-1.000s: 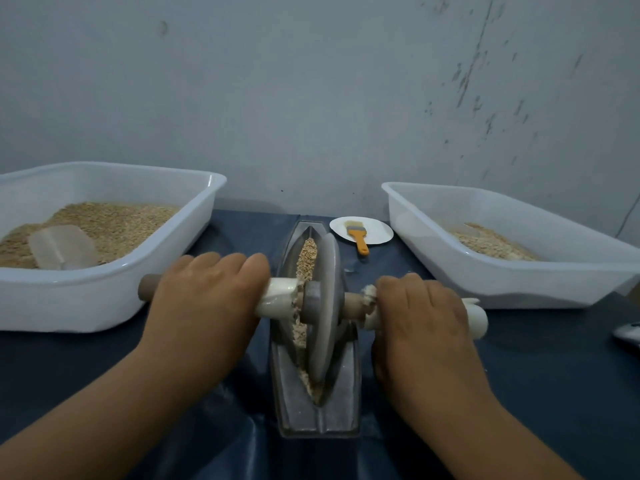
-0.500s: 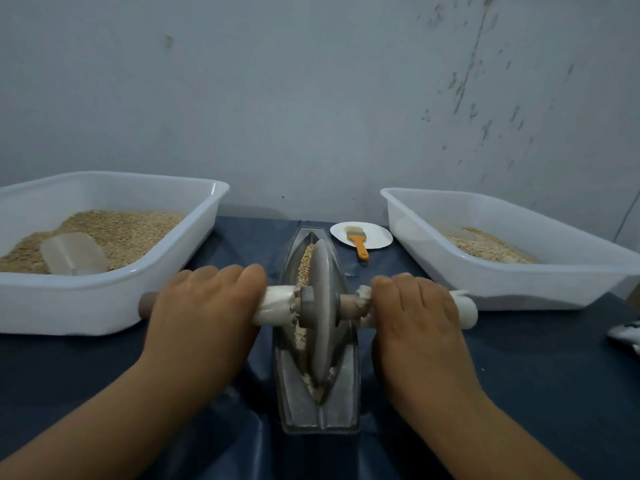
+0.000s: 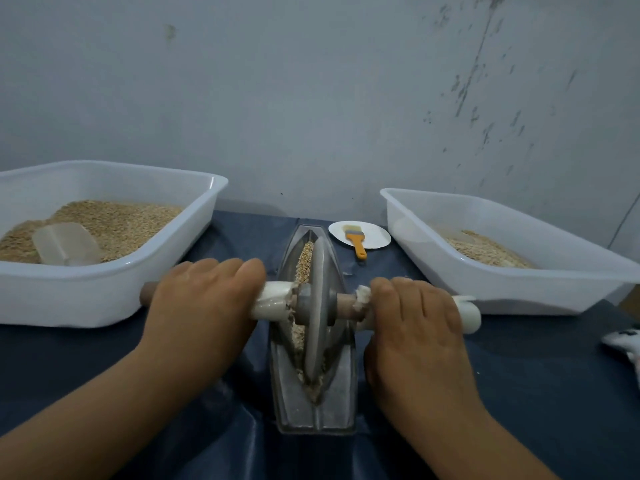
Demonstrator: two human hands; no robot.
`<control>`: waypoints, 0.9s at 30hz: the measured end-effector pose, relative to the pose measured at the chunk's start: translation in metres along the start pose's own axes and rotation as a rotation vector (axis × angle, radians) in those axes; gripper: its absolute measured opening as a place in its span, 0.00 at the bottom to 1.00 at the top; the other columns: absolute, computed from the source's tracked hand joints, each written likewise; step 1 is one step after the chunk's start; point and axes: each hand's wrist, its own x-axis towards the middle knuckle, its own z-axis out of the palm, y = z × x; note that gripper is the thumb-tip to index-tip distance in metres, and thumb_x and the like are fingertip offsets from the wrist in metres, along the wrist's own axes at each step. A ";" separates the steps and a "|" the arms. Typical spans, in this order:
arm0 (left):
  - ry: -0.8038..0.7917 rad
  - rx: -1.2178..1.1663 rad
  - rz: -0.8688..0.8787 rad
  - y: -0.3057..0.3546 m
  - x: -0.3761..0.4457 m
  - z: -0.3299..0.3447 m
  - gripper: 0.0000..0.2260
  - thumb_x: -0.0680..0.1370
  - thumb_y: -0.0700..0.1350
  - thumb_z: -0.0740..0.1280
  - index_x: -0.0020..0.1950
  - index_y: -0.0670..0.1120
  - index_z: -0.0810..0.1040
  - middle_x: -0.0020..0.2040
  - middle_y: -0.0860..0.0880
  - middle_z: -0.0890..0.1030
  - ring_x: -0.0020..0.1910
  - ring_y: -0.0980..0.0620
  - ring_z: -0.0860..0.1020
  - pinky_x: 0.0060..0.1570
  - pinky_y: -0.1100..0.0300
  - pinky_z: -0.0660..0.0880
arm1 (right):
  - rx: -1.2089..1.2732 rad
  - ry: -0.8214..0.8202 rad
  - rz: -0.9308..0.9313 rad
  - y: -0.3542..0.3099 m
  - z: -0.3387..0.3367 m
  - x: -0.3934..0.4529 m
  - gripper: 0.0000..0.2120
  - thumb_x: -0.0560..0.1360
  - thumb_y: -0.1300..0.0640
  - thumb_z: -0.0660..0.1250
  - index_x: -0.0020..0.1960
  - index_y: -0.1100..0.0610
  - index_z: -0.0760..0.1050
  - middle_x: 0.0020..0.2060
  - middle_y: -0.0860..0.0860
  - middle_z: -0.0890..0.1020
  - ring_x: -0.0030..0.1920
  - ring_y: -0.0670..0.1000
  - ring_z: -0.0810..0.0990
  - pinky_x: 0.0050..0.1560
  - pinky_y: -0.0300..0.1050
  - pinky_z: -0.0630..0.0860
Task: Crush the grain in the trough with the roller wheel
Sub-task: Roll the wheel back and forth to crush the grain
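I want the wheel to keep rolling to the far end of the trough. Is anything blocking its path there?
Nothing visible blocks it. Ahead of the roller wheel the trough holds only grain. The brush on its plate sits outside, right of the far tip. Both the left hand and right hand grip the axle.

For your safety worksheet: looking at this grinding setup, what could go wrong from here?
1. Grain is heaped beside the roller wheel in the narrow trough; a hard push may spill it onto the cloth.
2. The left hand and right hand grip the axle near the wheel, so fingers could get pinched against the trough rim.
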 end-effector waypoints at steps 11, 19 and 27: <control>-0.083 0.009 -0.087 0.003 0.014 0.010 0.13 0.67 0.43 0.74 0.38 0.49 0.68 0.31 0.52 0.72 0.29 0.48 0.71 0.32 0.58 0.63 | -0.085 -0.251 0.054 -0.007 -0.004 0.028 0.19 0.74 0.62 0.53 0.64 0.54 0.68 0.54 0.52 0.72 0.52 0.55 0.70 0.59 0.50 0.66; -0.159 -0.010 -0.053 0.001 0.010 0.001 0.17 0.59 0.43 0.78 0.33 0.49 0.69 0.27 0.53 0.72 0.25 0.49 0.70 0.27 0.62 0.55 | 0.001 -0.118 0.007 0.000 -0.003 0.017 0.22 0.69 0.61 0.54 0.60 0.58 0.75 0.51 0.55 0.77 0.50 0.59 0.76 0.56 0.53 0.70; -0.148 -0.007 -0.081 0.000 0.022 0.010 0.15 0.63 0.42 0.75 0.35 0.49 0.69 0.29 0.52 0.73 0.27 0.48 0.72 0.25 0.60 0.61 | -0.021 -0.258 0.069 -0.003 0.000 0.040 0.19 0.69 0.62 0.67 0.59 0.54 0.73 0.48 0.51 0.75 0.48 0.54 0.73 0.54 0.49 0.68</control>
